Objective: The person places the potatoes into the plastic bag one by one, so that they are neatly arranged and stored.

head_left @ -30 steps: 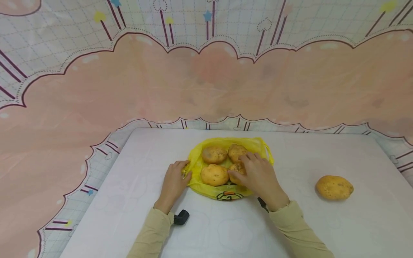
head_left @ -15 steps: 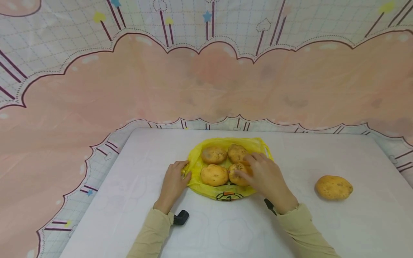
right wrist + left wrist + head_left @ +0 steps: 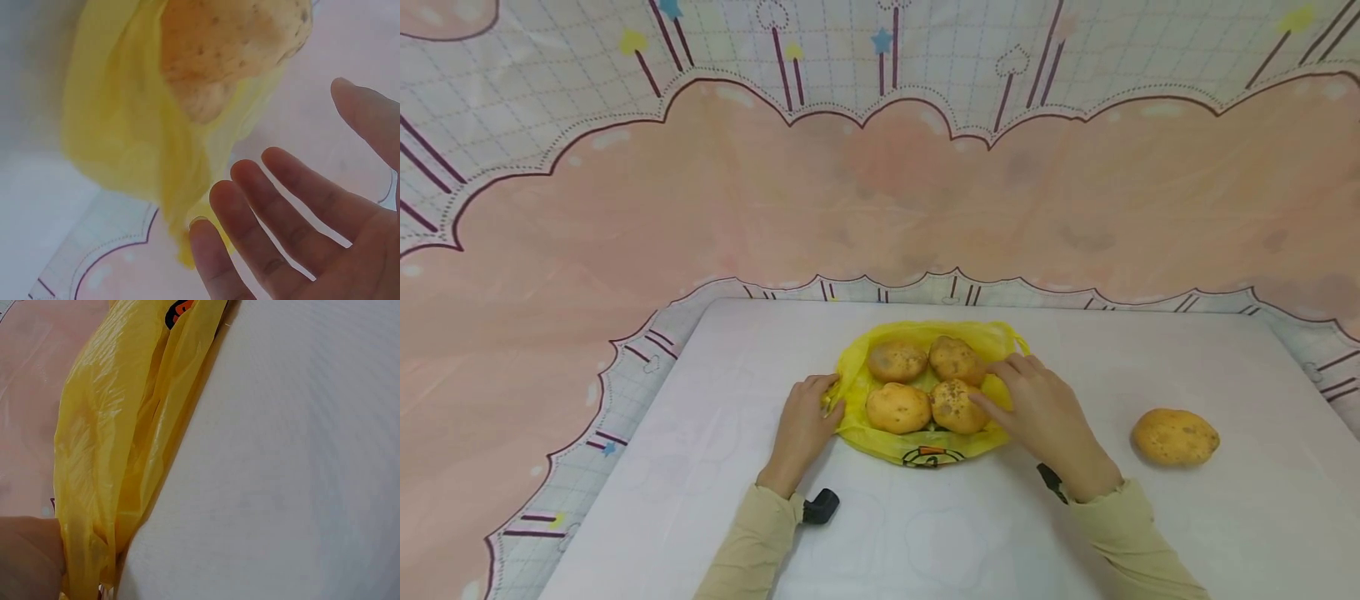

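Observation:
A yellow plastic bag lies open on the table with several potatoes inside, grouped in two rows. My left hand grips the bag's gathered left edge; the left wrist view shows the yellow plastic against part of the hand at lower left. My right hand hovers over the bag's right side, thumb near the front right potato. In the right wrist view its fingers are spread and hold nothing, beside the bag, where one potato shows at the opening.
Another potato lies alone on the white table, to the right of my right hand. Behind the table hangs a patterned pink and white cloth. Black wrist-worn pieces show near both cuffs.
My right hand has drawn back to the right from the front right potato, uncovering it inside the bag. The left hand stays at the bag's edge.

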Motion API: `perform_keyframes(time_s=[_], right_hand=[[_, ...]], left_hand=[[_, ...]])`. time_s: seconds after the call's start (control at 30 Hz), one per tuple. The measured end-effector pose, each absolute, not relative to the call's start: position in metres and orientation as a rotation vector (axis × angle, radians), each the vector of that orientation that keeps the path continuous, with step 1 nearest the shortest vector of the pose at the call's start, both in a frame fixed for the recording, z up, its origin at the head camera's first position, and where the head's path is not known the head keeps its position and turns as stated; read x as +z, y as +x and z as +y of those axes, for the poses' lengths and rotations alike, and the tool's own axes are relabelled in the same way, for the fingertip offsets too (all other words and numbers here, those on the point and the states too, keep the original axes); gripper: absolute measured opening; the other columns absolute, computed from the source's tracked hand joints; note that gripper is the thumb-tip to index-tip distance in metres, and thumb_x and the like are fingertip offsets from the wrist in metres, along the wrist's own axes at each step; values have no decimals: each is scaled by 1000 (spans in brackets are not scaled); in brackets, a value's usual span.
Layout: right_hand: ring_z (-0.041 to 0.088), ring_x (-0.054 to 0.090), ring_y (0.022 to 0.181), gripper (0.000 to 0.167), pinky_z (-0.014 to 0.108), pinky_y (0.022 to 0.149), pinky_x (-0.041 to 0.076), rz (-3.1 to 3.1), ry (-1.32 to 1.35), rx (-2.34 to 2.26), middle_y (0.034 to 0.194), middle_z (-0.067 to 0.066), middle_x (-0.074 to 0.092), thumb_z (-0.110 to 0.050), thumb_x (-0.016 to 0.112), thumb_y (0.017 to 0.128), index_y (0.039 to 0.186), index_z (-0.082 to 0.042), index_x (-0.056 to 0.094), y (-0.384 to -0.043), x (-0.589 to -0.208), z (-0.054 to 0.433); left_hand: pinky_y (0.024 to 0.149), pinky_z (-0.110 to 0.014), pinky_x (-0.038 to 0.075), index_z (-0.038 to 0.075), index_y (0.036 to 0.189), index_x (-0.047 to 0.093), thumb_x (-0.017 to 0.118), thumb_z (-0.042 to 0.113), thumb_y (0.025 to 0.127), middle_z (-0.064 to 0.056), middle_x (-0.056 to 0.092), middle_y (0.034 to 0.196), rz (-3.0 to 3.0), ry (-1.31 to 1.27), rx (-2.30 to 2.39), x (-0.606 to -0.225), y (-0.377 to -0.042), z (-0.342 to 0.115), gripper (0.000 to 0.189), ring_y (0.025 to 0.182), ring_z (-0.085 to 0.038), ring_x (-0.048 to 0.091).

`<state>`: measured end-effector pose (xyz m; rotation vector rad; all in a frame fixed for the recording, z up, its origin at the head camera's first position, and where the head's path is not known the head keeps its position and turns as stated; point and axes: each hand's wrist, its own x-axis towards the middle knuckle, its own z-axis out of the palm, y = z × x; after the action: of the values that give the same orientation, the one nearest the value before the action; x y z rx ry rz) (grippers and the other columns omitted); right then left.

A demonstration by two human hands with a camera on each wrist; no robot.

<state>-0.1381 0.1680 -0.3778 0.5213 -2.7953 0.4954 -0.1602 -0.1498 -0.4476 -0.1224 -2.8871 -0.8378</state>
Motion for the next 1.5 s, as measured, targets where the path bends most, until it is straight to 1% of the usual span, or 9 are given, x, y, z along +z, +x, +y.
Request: perform_keyframes(time_s=[0.2, 0.3, 0.53, 0.73, 1.0, 1.17, 1.4, 1.5], right_hand=[[35, 62, 99, 48, 50, 83, 55, -2812, 502, 486, 108, 18, 67, -39, 73, 89, 112, 3, 68, -138, -378, 178], [34, 62, 99, 46, 49, 82, 56, -2788, 509, 490, 108, 17, 67, -37, 74, 89, 111, 3, 68, -137, -378, 183], [33, 63, 95, 42, 48, 76, 57, -2731, 518, 479, 103, 16, 68, -34, 76, 87, 108, 2, 69, -134, -376, 194], [34, 64, 94, 41, 49, 74, 57, -2729, 491, 463, 103, 16, 68, -33, 78, 85, 105, 1, 70, -132, -377, 207], [35, 63, 92, 39, 49, 69, 57, -2722, 439, 440, 103, 17, 68, -31, 79, 84, 106, 1, 70, -130, -375, 223], [36, 63, 94, 40, 51, 71, 57, -2723, 424, 435, 103, 18, 68, -31, 78, 85, 107, 2, 70, -130, -374, 233], [36, 62, 89, 41, 50, 65, 56, -2726, 394, 404, 101, 18, 67, -32, 78, 84, 106, 1, 70, -130, -377, 250], [38, 62, 93, 41, 53, 68, 55, -2756, 382, 412, 104, 20, 67, -33, 77, 85, 107, 1, 69, -129, -377, 256]], left_hand=[[102, -45, 45, 1, 131, 60, 69, 18, 93, -14, 61, 129, -2877, -112, -862, -446, -159, -151, 43, 114, -31, 53], [102, -45, 45, 1, 132, 60, 69, 16, 92, -14, 62, 127, -2870, -104, -904, -446, -159, -153, 43, 114, -31, 53], [99, -45, 47, 0, 129, 61, 71, 12, 90, -14, 64, 120, -2825, -120, -989, -446, -159, -153, 42, 110, -30, 56], [99, -45, 48, 0, 129, 61, 72, 9, 89, -14, 65, 118, -2802, -124, -1038, -445, -159, -153, 42, 110, -29, 59], [92, -42, 53, 1, 130, 60, 72, 5, 88, -13, 65, 117, -2793, -139, -1063, -445, -159, -152, 43, 108, -28, 62], [92, -42, 54, 1, 129, 61, 72, 4, 88, -13, 65, 118, -2786, -149, -1063, -444, -159, -152, 43, 107, -28, 62], [89, -41, 56, 1, 128, 61, 73, 4, 88, -14, 66, 117, -2793, -153, -1080, -446, -159, -152, 42, 106, -28, 62], [89, -40, 56, 1, 128, 62, 72, 4, 88, -13, 66, 117, -2804, -144, -1080, -447, -160, -151, 41, 107, -27, 62]])
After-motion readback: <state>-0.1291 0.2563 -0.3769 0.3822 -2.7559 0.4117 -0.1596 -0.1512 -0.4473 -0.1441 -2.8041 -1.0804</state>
